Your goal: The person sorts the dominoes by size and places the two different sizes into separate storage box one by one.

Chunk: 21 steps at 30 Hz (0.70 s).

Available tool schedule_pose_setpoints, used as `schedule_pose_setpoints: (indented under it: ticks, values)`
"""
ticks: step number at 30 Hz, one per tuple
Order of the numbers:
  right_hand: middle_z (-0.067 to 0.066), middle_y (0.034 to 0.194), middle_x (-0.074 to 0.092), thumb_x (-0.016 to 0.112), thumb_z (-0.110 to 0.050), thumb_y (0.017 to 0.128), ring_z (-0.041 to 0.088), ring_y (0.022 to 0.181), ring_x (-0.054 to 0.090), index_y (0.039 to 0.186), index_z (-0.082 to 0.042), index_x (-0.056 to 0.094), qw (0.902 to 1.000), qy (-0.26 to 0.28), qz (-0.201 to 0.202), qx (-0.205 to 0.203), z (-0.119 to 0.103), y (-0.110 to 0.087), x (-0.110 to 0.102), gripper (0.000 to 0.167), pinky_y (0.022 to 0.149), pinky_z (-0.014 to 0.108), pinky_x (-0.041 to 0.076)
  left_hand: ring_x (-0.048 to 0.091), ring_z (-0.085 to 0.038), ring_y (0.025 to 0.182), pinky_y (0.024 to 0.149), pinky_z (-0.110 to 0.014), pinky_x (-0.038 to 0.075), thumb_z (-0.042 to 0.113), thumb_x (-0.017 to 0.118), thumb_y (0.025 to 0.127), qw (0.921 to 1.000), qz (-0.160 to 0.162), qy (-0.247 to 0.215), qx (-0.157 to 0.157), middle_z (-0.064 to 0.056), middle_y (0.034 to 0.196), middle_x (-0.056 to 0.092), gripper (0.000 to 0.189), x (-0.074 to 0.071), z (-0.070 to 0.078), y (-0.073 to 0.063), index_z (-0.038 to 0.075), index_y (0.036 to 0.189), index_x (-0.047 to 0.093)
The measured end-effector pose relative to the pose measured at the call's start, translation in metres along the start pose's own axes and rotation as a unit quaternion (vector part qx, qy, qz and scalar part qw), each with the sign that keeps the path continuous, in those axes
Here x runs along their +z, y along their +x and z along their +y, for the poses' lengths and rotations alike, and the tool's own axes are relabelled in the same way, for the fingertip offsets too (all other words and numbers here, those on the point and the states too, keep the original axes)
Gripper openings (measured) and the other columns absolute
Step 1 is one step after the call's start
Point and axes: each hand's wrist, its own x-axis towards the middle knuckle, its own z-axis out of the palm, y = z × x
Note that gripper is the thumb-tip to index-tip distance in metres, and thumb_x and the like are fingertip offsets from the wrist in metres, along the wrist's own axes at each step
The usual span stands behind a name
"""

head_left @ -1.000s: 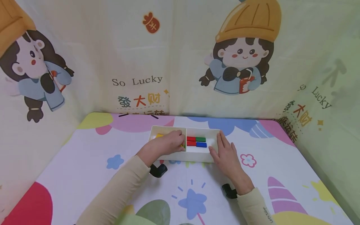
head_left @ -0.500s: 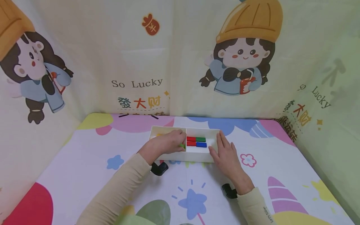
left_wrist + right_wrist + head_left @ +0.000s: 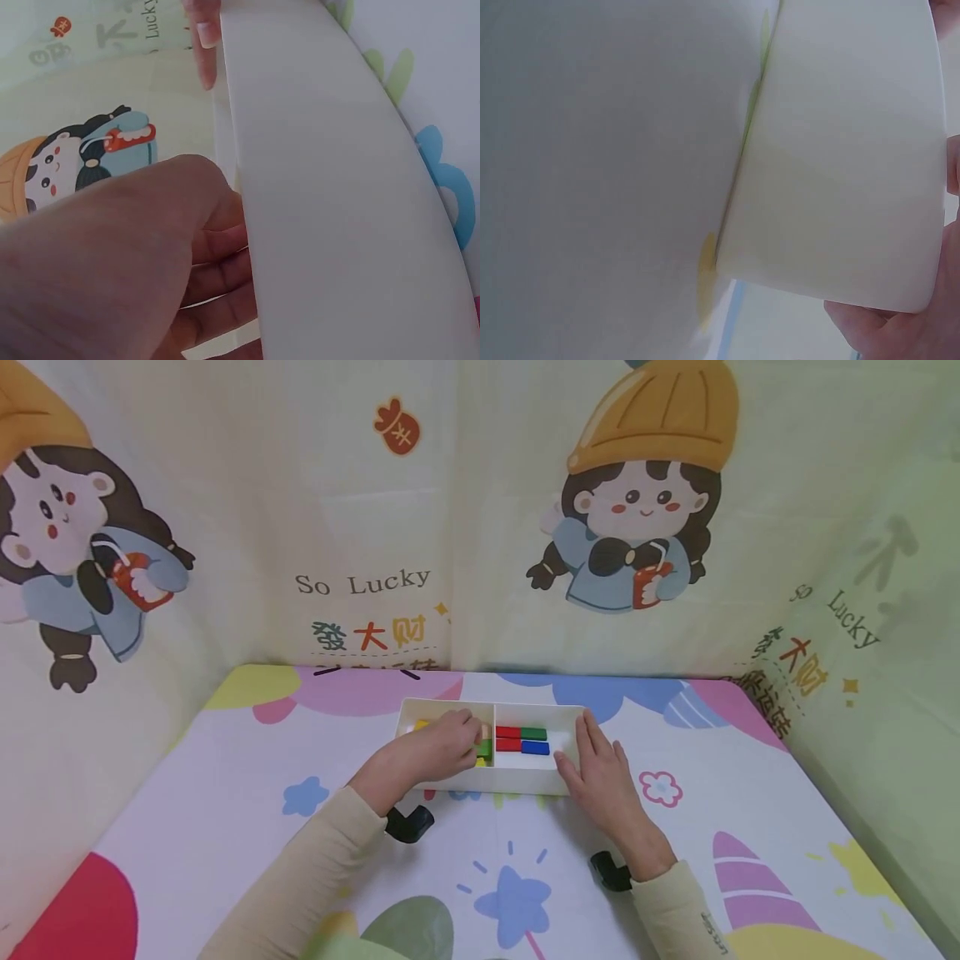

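A white two-compartment box [image 3: 525, 779] lies lengthwise across the table. My left hand [image 3: 442, 747] reaches down into its left compartment, fingers bent. Beside the fingertips show a green block [image 3: 484, 748] and a bit of a yellow block [image 3: 481, 762], close to the divider [image 3: 494, 735]. What the fingers hold, I cannot tell; the box wall hides the fingertips in the left wrist view. My right hand [image 3: 603, 777] rests on the right end of the box, fingers extended along the end rim, thumb at the front rim. Red blocks [image 3: 508, 745], a green one [image 3: 533, 734] and a blue one [image 3: 535, 748] form two rows in the right compartment.
Another yellow block [image 3: 422, 724] shows at the back left of the left compartment. The table [image 3: 225, 827] has a printed cartoon cover. A printed curtain [image 3: 487, 527] hangs behind and at both sides. Black wrist devices [image 3: 409, 824] sit under both wrists.
My left hand has shifted slightly left, away from the divider, so more of the green and yellow blocks shows. My right hand stays on the box end.
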Motion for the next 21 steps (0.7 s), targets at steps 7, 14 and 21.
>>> schedule_pose_setpoints:
  ticks: [7, 14, 21]
  values:
    - [0.020, 0.166, 0.013, 0.046, -0.039, 0.102, 0.041, 0.151, 0.019, 0.157, 0.003, 0.015, 1.0000, -0.004, -0.002, 0.002, 0.000, -0.001, -0.003, 0.075, 0.119, 0.066, 0.011, 0.048, -0.017, 0.093, 0.081, -0.028, 0.049, 0.018, 0.054, 0.095, 0.9973, 0.069, 0.012, -0.022, -0.006, 0.102, 0.055, 0.023, 0.001, 0.003, -0.011, 0.005, 0.114, 0.058]
    - [0.021, 0.165, 0.013, 0.047, -0.038, 0.102, 0.041, 0.151, 0.019, 0.156, 0.004, 0.016, 1.0000, 0.001, 0.002, 0.000, 0.004, -0.003, -0.005, 0.075, 0.119, 0.066, 0.011, 0.050, -0.020, 0.092, 0.082, -0.032, 0.051, 0.017, 0.057, 0.093, 0.9855, 0.163, 0.032, -0.034, -0.008, 0.105, 0.058, 0.024, 0.010, 0.002, -0.027, 0.004, 0.112, 0.061]
    - [0.022, 0.164, 0.017, 0.047, -0.037, 0.102, 0.041, 0.151, 0.016, 0.155, 0.004, 0.020, 0.9999, -0.012, 0.004, -0.005, 0.002, -0.006, -0.014, 0.073, 0.119, 0.066, 0.010, 0.053, -0.025, 0.103, 0.090, -0.038, 0.052, 0.021, 0.059, 0.094, 0.9749, 0.210, 0.037, -0.065, -0.011, 0.117, 0.060, 0.028, 0.012, 0.001, -0.046, 0.004, 0.116, 0.060]
